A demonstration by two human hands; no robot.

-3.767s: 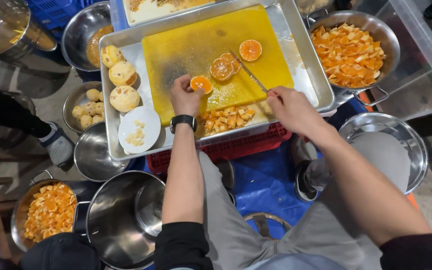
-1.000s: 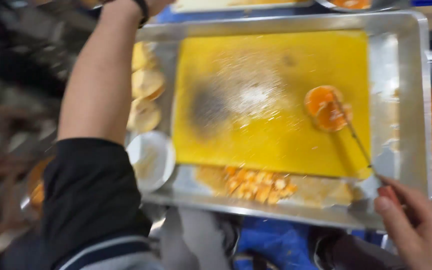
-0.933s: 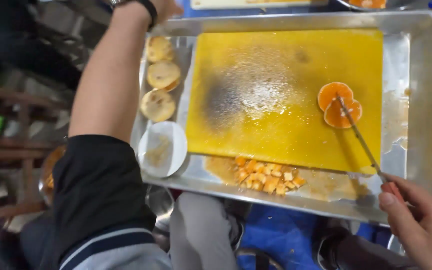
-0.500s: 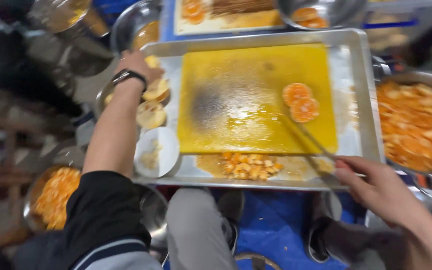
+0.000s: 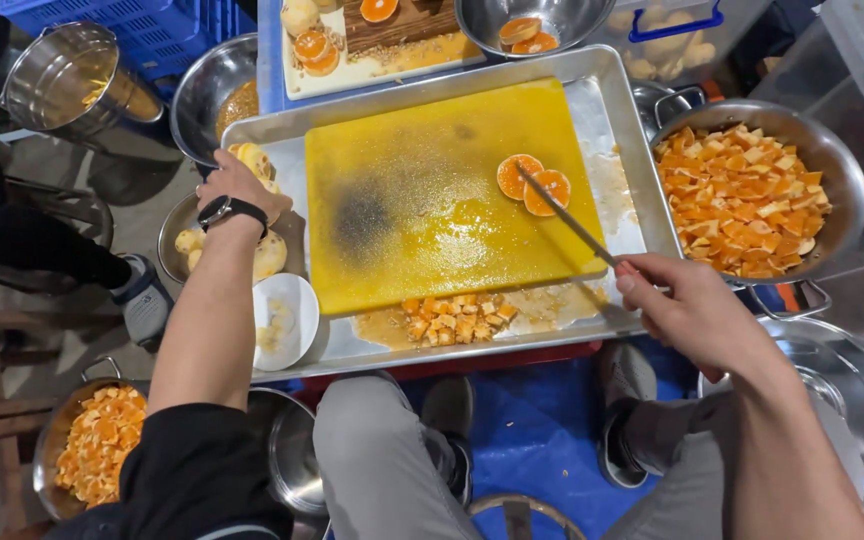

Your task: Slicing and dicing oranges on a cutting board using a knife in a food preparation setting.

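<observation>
- Right hand (image 5: 697, 312) closed around the handle of a thin knife (image 5: 564, 213), past the near right edge of the metal tray (image 5: 627, 110).
- Knife blade angled up and left, tip resting on two orange halves (image 5: 534, 183) lying cut side up, touching each other, on the right part of the yellow cutting board (image 5: 442, 190).
- Left hand (image 5: 237, 185), black watch at the wrist, curled over a peeled fruit (image 5: 255, 160) at the tray's far left corner; cannot tell how tight the grasp is.
- More peeled fruit (image 5: 270, 255) just beside that forearm, a small white dish (image 5: 287, 320) nearer.
- Diced orange pieces (image 5: 455, 320) heaped in the tray along the board's near edge.
- Large steel bowl (image 5: 837, 165) of diced orange to the right of the tray; another pan of dice (image 5: 92, 445) at lower left.
- Empty-looking steel pot (image 5: 57, 80) well apart at upper left.
</observation>
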